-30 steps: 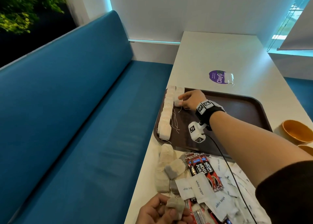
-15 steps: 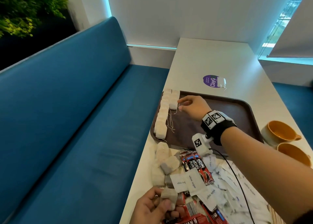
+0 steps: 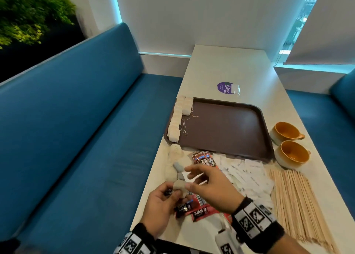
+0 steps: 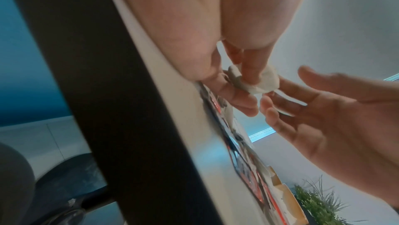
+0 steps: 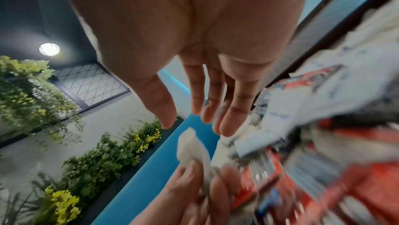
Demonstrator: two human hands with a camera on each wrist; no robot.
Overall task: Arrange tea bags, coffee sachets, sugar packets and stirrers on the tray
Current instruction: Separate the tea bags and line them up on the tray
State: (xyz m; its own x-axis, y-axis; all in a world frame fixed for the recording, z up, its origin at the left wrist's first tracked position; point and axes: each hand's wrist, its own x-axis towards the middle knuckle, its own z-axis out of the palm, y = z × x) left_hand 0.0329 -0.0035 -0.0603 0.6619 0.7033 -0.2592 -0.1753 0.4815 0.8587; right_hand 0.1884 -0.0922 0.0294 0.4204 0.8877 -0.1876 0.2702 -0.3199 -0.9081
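Note:
My left hand (image 3: 165,198) pinches a beige tea bag (image 3: 179,185) above the near left table edge; the same tea bag (image 4: 250,80) (image 5: 192,148) shows in both wrist views. My right hand (image 3: 201,180) hovers just right of it with fingers spread and nothing in them, its fingertips (image 5: 215,119) close to the bag. The brown tray (image 3: 230,127) carries a row of tea bags (image 3: 177,117) along its left rim. Loose tea bags (image 3: 173,161), red coffee sachets (image 3: 204,157), white sugar packets (image 3: 244,173) and wooden stirrers (image 3: 295,202) lie on the table before the tray.
Two orange-lined cups (image 3: 286,130) (image 3: 292,154) stand right of the tray. A purple sticker (image 3: 226,87) lies beyond it. A blue bench (image 3: 76,138) runs along the table's left side. The tray's middle and right hold nothing.
My right hand left the tea bag row on the tray and drew back to the tea bag in my left hand. The left hand rose slightly with its bag.

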